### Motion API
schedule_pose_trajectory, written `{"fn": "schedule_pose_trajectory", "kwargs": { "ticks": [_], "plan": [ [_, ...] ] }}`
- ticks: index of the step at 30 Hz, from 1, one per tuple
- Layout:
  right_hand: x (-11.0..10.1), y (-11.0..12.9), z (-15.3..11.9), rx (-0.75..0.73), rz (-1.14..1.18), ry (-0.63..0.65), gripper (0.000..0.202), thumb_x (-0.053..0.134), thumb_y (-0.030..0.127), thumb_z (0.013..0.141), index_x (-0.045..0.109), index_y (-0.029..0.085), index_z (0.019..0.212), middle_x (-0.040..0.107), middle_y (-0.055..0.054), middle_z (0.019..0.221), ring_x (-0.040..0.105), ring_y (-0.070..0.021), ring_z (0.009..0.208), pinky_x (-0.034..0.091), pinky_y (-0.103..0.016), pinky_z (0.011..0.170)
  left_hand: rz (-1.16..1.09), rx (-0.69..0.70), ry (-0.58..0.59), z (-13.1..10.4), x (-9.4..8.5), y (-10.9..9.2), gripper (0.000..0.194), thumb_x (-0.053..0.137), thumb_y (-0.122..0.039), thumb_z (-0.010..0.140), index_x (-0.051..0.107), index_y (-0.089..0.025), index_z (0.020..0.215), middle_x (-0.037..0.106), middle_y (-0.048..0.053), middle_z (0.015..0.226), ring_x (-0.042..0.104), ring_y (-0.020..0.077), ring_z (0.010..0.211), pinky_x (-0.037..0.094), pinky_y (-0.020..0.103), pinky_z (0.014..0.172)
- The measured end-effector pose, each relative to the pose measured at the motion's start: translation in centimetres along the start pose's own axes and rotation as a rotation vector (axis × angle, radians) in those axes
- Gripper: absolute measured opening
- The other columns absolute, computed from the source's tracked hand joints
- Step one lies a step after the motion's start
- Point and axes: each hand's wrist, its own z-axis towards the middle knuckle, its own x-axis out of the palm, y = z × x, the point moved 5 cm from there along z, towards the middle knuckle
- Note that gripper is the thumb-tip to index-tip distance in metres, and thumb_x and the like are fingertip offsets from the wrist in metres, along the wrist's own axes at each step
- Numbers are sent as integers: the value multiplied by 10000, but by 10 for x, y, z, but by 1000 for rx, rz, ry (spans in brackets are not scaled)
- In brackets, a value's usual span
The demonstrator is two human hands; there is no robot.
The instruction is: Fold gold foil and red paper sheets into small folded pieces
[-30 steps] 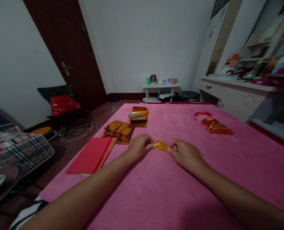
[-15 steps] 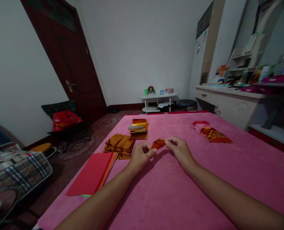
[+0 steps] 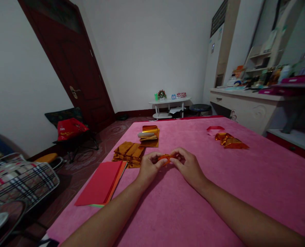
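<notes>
A small piece of shiny orange-gold foil paper [image 3: 165,159] is held just above the pink cloth, partly hidden by fingers. My left hand [image 3: 150,165] pinches its left side, and my right hand [image 3: 186,166] pinches its right side, the two thumbs close together. Left of my left hand lies a pile of folded gold foil paper [image 3: 128,152]. Behind that pile is a stack of gold foil sheets [image 3: 152,140] with a grey, rounded object [image 3: 145,135] on top. Red paper sheets [image 3: 99,183], with orange and green edges showing beneath, lie nearer on the left.
Folded gold foil pieces [image 3: 231,141] and a pink paper band [image 3: 215,130] lie on the right of the pink-covered surface [image 3: 209,216]. Past its far edge stands a small white table [image 3: 170,101]. A cluttered dresser [image 3: 247,97] is at the right, a chair with a red bag [image 3: 71,129] at the left.
My hands have come closer together. The foil piece, spread between them before, is now bunched or folded smaller and more covered by the fingers. The view has shifted slightly.
</notes>
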Motion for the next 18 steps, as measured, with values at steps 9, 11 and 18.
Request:
{"fn": "schedule_pose_trajectory", "kwargs": {
  "ticks": [9, 11, 18],
  "plan": [
    [-3, 13, -2, -94, 5, -32, 74, 571, 120, 766, 591, 191, 769, 590, -6, 762, 559, -137, 704, 443, -254, 660, -73, -6, 55, -8, 10, -5, 234, 713, -248, 681, 658, -123, 870, 692, 41, 757, 621, 126, 589, 510, 237, 582],
    [-3, 13, -2, -76, 36, -32, 78, 572, 114, 762, 596, 188, 764, 598, -5, 755, 567, -134, 700, 450, -250, 657, -69, -17, 70, -8, 11, -7, 290, 706, -264, 692, 654, -124, 940, 701, 57, 816, 633, 136, 606, 525, 250, 581],
    [2, 6, -3, 5, 79, -4, 78, 558, 126, 764, 592, 184, 724, 592, 2, 702, 572, -128, 641, 447, -234, 585, -42, -6, 88, -9, 10, -5, 251, 690, -296, 709, 664, -118, 885, 699, 58, 792, 658, 169, 641, 547, 271, 587]
  ]
}}
